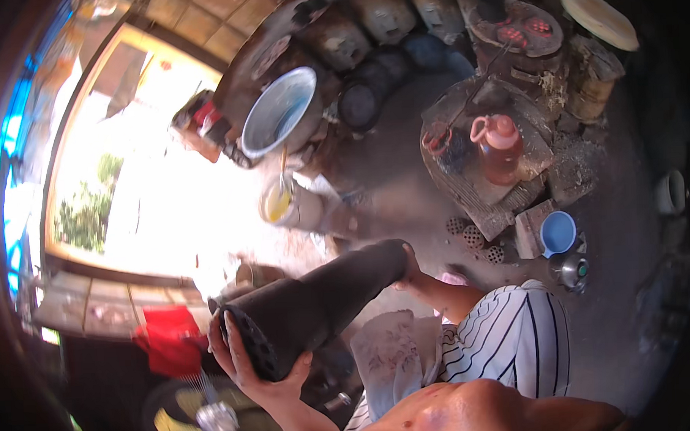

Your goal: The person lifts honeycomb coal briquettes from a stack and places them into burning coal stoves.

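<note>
My left hand (265, 369) is spread over the near end of a long column of stacked black honeycomb coal briquettes (325, 299), whose end face shows holes. My right hand (408, 270) holds the far end, its fingers curled around the edge. The column lies at a slant between both hands, above my lap. Beneath it, a stained cloth (384, 351) hangs over striped trousers (497, 335). Several smaller perforated briquettes (473, 236) sit on the floor beyond my right hand.
A round stove (521, 27) with glowing briquettes stands at the upper right; tongs (438, 139) and a pink bottle (501, 150) lie nearer. Left of centre are a metal basin (281, 112) and a bucket (299, 208). A blue dipper (557, 232), a kettle (572, 271) and a fan (215, 416) surround me.
</note>
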Demonstrator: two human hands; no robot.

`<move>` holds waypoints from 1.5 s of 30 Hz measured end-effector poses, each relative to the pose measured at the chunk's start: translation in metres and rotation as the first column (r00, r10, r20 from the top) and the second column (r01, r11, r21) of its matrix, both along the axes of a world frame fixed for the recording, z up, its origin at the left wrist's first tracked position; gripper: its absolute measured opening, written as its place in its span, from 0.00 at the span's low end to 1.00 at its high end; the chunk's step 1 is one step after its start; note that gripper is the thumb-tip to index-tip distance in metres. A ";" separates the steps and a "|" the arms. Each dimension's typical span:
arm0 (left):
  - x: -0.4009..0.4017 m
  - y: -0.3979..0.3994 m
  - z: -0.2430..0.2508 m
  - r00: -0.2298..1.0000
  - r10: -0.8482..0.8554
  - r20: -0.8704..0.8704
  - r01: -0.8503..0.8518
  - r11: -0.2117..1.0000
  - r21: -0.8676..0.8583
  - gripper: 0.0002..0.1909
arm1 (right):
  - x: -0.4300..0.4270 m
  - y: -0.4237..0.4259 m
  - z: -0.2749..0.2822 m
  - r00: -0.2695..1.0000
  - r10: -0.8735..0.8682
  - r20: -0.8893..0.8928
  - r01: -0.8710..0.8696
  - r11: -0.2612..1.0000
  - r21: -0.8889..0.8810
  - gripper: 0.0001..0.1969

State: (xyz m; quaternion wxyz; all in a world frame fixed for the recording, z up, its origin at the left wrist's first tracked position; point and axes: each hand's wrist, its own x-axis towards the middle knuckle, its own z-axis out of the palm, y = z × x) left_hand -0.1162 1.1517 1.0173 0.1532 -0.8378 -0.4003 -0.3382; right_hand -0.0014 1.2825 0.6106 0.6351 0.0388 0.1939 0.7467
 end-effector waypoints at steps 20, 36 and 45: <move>0.206 0.588 0.037 0.913 -0.396 0.102 0.405 0.908 -0.102 0.48 | 0.268 0.471 0.033 0.188 -0.321 0.928 0.293 0.920 0.259 0.30; 0.454 0.866 0.095 0.928 -0.365 0.076 0.365 0.931 0.023 0.50 | 0.547 0.800 0.098 0.937 -0.291 0.193 0.267 0.953 0.144 0.27; 0.483 1.029 0.180 0.959 -0.276 0.056 0.271 0.959 0.086 0.55 | 0.540 0.987 0.230 0.979 -0.198 0.041 0.201 0.977 -0.075 0.24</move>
